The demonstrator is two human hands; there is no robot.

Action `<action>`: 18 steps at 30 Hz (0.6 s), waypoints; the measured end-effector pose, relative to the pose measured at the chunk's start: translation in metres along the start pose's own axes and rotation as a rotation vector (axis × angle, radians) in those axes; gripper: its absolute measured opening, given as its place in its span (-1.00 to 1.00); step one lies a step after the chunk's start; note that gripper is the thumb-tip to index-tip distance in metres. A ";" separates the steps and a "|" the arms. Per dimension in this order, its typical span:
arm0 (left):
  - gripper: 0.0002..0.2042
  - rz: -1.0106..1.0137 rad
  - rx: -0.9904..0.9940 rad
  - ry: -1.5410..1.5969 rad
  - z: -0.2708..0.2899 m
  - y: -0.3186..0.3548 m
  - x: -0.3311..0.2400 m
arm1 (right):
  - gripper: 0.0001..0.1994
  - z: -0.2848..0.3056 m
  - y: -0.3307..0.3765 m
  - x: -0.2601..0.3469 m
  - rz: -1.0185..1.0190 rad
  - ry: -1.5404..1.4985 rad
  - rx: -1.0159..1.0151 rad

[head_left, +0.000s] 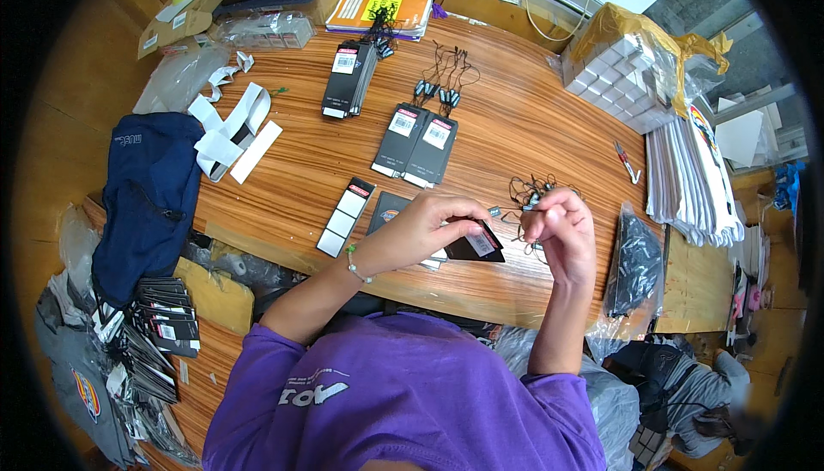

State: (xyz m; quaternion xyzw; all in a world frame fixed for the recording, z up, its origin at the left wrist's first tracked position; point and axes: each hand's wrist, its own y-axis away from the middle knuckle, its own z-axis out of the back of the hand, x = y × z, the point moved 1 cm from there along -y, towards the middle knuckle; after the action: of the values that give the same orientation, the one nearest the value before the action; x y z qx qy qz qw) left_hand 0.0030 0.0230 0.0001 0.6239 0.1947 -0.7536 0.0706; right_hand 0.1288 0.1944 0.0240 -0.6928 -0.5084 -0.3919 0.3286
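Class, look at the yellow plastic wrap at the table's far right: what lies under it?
Under the torn yellow plastic wrap sits a block of small white boxes, stacked in rows. Boxes deeper beneath the wrap are covered and cannot be counted.

Left hand (427, 222) on black tag (477, 244), right hand (562, 229) on cord (525, 190)

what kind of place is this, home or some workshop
Probably a garment tagging or packing workshop: stacks of black hang tags with strings lie on the wooden table, folded clothes beside it, and the left hand holds a tag.

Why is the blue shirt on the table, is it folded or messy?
Messy. The blue shirt lies crumpled and hangs over the table edge.
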 end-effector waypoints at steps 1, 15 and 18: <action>-0.88 0.050 -0.001 0.051 0.001 0.001 0.002 | -0.86 0.003 -0.001 -0.003 0.049 -0.140 0.028; -0.86 0.161 0.037 0.546 0.012 0.003 0.005 | -0.63 -0.021 -0.013 -0.004 0.288 -0.383 -0.046; -0.86 0.146 0.058 0.557 0.011 0.004 0.006 | -0.72 -0.024 -0.015 -0.005 0.358 -0.222 -0.150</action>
State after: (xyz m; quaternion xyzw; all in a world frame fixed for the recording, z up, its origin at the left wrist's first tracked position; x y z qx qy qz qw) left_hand -0.0072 0.0160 -0.0047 0.8210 0.1395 -0.5512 0.0508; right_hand 0.1083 0.1761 0.0317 -0.8335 -0.3796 -0.2854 0.2823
